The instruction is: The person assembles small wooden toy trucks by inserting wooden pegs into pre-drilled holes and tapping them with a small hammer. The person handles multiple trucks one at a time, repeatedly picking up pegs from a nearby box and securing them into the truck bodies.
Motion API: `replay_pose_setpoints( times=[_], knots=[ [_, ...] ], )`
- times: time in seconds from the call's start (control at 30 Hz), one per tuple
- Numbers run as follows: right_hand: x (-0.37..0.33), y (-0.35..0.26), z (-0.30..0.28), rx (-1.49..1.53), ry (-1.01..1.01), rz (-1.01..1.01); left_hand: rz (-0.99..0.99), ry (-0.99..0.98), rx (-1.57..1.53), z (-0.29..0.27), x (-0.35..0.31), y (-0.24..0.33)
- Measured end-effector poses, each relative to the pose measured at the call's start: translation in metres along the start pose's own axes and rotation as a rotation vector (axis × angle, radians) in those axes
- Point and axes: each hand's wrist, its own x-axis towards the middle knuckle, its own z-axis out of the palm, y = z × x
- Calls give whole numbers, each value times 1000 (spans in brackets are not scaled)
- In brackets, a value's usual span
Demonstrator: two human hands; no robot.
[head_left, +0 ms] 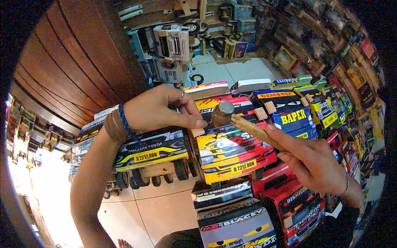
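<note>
In my right hand point(308, 163) is a hammer point(256, 133), gripped by its wooden handle, its metal head raised close to my left fingertips. The thumb and fingers of my left hand point(163, 108) pinch a small wooden block point(197, 132) at the left side of a yellow and red toy truck point(233, 155). Whether a nail is between those fingers is too small to see. A matching wooden block point(260, 113) sticks out on that truck's right side. Under my left wrist stands a black toy truck point(151, 151) with a yellow stripe.
A blue toy truck point(285, 113) and several others stand in a row to the right. Nearer me are a grey toy truck point(235, 225) and a red toy truck point(295, 206). Brown wooden panelling point(70, 53) rises at left; more toy trucks point(171, 43) sit behind on the tiled floor point(165, 202).
</note>
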Motion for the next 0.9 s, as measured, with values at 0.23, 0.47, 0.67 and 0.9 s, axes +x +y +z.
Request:
replay_pose_setpoints(
  times=[0.23, 0.47, 0.67, 0.9],
  knots=[
    [2, -2, 3, -86, -34, -19, 0, -43, -15, -2, 0, -1],
    [2, -1, 5, -117, -14, -30, -7, -46, 9, -2, 1, 0],
    [-1, 1, 7, -160, -41, -13, -17, -20, 28, -1, 0, 2],
    [0, -1, 7, -164, 39, -71, 9, -2, -26, 0, 1, -1]
  ],
)
